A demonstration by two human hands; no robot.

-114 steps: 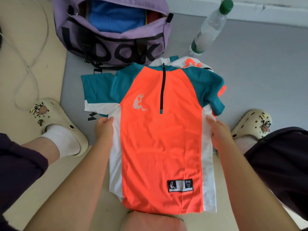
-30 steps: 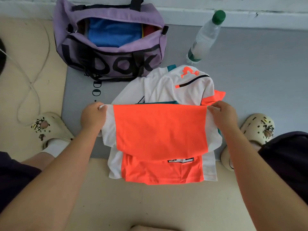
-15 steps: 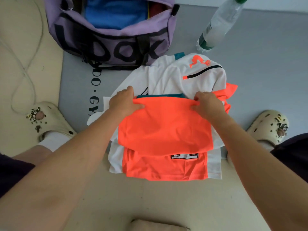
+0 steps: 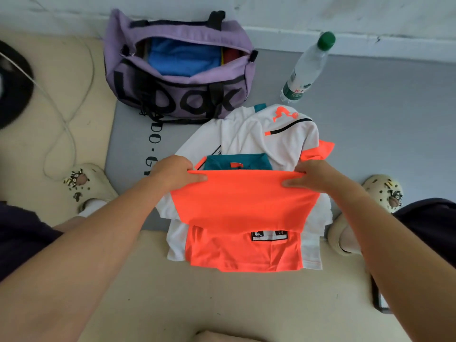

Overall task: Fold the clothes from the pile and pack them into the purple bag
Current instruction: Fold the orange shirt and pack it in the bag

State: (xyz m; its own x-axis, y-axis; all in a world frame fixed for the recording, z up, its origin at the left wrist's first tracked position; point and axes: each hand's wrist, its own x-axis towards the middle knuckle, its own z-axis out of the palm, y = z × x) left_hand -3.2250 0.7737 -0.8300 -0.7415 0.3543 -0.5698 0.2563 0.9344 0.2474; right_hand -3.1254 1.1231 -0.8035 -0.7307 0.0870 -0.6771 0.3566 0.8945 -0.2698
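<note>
- A person looks down at a bright orange sports shirt with white side panels and a teal collar [image 4: 244, 206], which lies partly folded on the floor between their feet.
- The left hand [image 4: 172, 175] pinches the left corner of the shirt's folded upper edge, thumb on top of the orange fabric and fingers curled behind it.
- The right hand [image 4: 312, 177] pinches the right corner of the same edge in the same way.
- The fold stretches straight across between the two hands; the doubled orange layer hangs towards the person and covers the top of a black label near the hem.
- Just beyond the hands lies a crumpled white shirt with an orange logo and a black stripe [image 4: 269, 130], partly under the orange one.
- Further away sits an open purple fabric duffel bag with black lettering [image 4: 177, 95], touching the white shirt, with blue cloth visible inside.
- A clear plastic water bottle with a green cap [image 4: 307, 67] stands to the bag's right.
- A cream clog [image 4: 86, 186] shows at either side.
</note>
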